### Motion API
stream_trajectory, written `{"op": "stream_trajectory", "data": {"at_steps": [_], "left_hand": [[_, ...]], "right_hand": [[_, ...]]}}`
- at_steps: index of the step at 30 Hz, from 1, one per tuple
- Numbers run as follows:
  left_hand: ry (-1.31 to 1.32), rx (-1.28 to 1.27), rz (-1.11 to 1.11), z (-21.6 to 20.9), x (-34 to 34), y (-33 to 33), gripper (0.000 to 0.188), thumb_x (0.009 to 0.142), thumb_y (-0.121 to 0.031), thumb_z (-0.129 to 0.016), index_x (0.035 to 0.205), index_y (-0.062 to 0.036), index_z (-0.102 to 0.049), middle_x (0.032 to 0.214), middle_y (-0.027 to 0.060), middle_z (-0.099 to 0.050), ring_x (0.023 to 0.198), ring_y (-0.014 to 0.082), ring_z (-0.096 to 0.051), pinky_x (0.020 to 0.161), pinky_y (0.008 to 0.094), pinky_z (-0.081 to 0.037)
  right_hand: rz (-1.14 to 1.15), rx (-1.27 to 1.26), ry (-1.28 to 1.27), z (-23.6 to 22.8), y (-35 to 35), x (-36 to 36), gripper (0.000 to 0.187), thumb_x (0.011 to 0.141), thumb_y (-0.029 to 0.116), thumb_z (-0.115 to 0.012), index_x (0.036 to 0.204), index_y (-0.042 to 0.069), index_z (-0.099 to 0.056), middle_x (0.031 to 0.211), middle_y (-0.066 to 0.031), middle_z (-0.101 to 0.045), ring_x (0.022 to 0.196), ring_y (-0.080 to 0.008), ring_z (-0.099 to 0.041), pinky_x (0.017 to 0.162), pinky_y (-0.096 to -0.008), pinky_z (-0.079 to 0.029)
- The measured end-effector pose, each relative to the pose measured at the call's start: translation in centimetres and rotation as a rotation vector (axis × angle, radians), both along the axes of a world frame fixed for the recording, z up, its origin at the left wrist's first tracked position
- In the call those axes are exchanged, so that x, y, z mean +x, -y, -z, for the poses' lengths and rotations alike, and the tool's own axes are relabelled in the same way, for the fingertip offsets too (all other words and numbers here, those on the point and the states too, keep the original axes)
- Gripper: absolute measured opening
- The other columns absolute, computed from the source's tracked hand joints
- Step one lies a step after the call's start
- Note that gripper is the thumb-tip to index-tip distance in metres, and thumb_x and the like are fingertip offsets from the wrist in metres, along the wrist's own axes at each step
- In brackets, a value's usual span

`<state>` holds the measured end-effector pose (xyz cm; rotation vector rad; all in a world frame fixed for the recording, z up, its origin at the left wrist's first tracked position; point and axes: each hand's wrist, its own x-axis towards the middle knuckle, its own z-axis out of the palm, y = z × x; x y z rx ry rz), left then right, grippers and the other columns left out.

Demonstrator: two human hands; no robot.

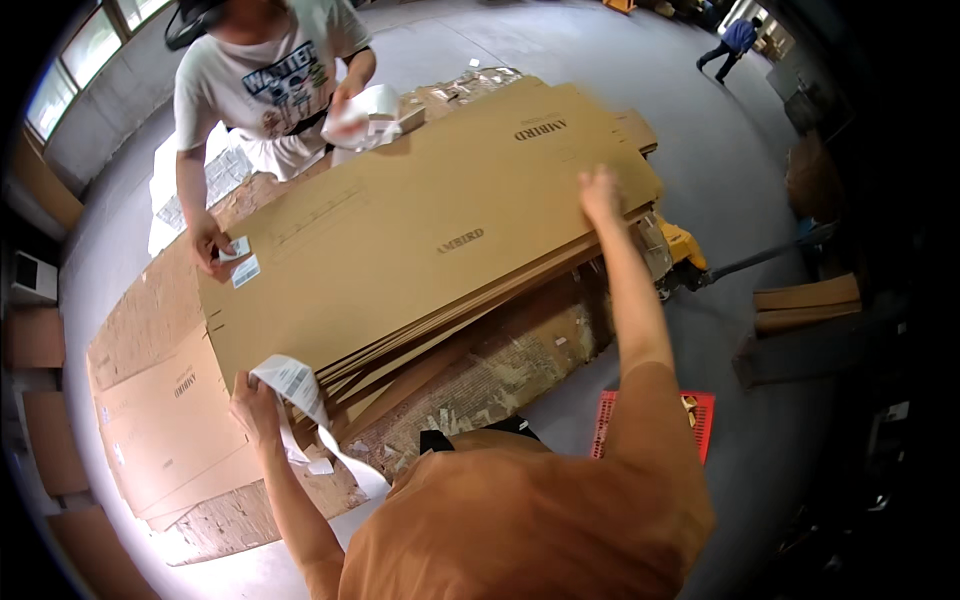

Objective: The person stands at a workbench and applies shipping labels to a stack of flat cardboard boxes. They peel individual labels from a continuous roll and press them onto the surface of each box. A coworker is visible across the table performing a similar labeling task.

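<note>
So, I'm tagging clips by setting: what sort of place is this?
Probably a warehouse or packing workshop: stacked flat cardboard cartons, what looks like a yellow pallet jack, and a strip of white labels in the camera wearer's left hand.

Stack of flat cardboard (pixel 390 235) observed.
A label strip (pixel 292 380) is held in the left hand (pixel 257 408); the right hand (pixel 601 196) is positioned at the stack's right end.

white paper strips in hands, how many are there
2: one strip hangs from the person's left hand; another is looped in the co-worker's left hand across the cardboard stack. Folds may hide more.
</note>
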<state>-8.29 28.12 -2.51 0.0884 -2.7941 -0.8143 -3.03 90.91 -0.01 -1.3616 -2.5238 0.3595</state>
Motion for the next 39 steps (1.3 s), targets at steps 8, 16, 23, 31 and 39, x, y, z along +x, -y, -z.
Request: {"op": "stream_trajectory", "data": {"at_steps": [8, 16, 23, 31, 39], "left_hand": [[-0.045, -0.199, -0.001, 1.0, -0.1, 0.6, 0.012, 0.082, -0.017, -0.056, 0.086, -0.0084, -0.063, 0.078, 0.0176, -0.066, 0.073, 0.0370, -0.064, 0.063, 0.0432, -0.051], [0.021, -0.243, -0.098, -0.6, 0.7, -1.4, 0.021, 0.086, -0.025, -0.052, 0.088, -0.0063, -0.061, 0.079, 0.0210, -0.064, 0.077, 0.0403, -0.062, 0.068, 0.0504, -0.046], [0.290, 1.189, 0.055, -1.3, 7.1, -1.9, 0.019, 0.093, -0.014, -0.052, 0.097, -0.0013, -0.065, 0.087, 0.0090, -0.068, 0.074, 0.0175, -0.067, 0.062, 0.0320, -0.055], [0.689, 1.852, 0.316, 1.0, 6.4, -10.5, 0.038, 0.100, -0.031, -0.042, 0.124, -0.0036, -0.052, 0.111, 0.0124, -0.063, 0.096, 0.0204, -0.064, 0.079, 0.0367, -0.056], [0.884, 1.300, 0.311, -2.3, 7.5, -10.5, 0.046, 0.098, -0.040, -0.044, 0.127, -0.0053, -0.052, 0.107, 0.0104, -0.063, 0.084, 0.0179, -0.066, 0.072, 0.0318, -0.056]], "right_hand": [[-0.047, 0.252, 0.085, 2.7, -15.0, 6.0, 0.039, 0.087, 0.036, -0.060, 0.099, 0.000, -0.066, 0.100, -0.0226, -0.065, 0.094, -0.0404, -0.062, 0.078, -0.0485, -0.050], [-0.042, 0.201, -0.170, 2.0, -23.1, 7.2, 0.044, 0.084, 0.035, -0.066, 0.102, -0.005, -0.057, 0.092, -0.0209, -0.064, 0.088, -0.0374, -0.062, 0.078, -0.0457, -0.049], [-0.046, -0.521, -0.542, -7.1, -21.0, 7.3, 0.036, 0.085, 0.033, -0.067, 0.105, 0.005, -0.057, 0.078, 0.0003, -0.060, 0.061, -0.0076, -0.052, 0.050, -0.0239, -0.038], [-0.222, -0.557, -0.617, -14.0, -18.7, 9.5, 0.037, 0.093, 0.025, -0.058, 0.123, 0.003, -0.056, 0.100, -0.0024, -0.064, 0.082, -0.0078, -0.059, 0.059, -0.0209, -0.042], [-0.355, -0.677, -0.663, -18.5, -15.5, 16.7, 0.032, 0.095, 0.018, -0.053, 0.121, 0.000, -0.057, 0.106, -0.0037, -0.063, 0.092, -0.0108, -0.060, 0.073, -0.0241, -0.046]]}}
